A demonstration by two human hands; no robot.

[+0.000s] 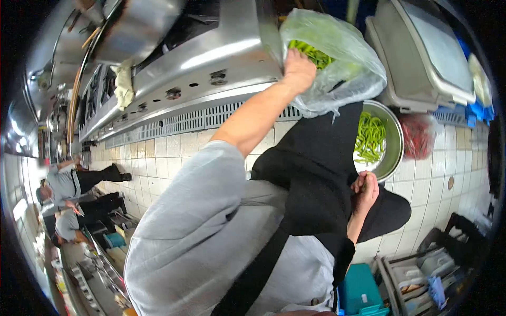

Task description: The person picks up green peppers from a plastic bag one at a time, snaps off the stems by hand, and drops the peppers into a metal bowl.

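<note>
My left hand [300,69] reaches into a clear plastic bag [350,47], its fingers curled on long green peppers [315,54] near the bag's opening. Beside my knee, my right hand [367,189] is closed at the near rim of a round metal bowl [396,138], fingertips pinched together; what they hold is too small to make out. More green peppers [370,136] lie inside the bowl. The bag rests against my black-clad leg, between the stove front and the bowl.
A steel stove [232,58] with knobs runs along the upper left, above a floor grate [184,122]. Right of the bowl sits a bag of red peppers [417,136]. Grey bins [421,58] stand at the upper right, a teal container [362,289] below. Two people [66,184] are at far left.
</note>
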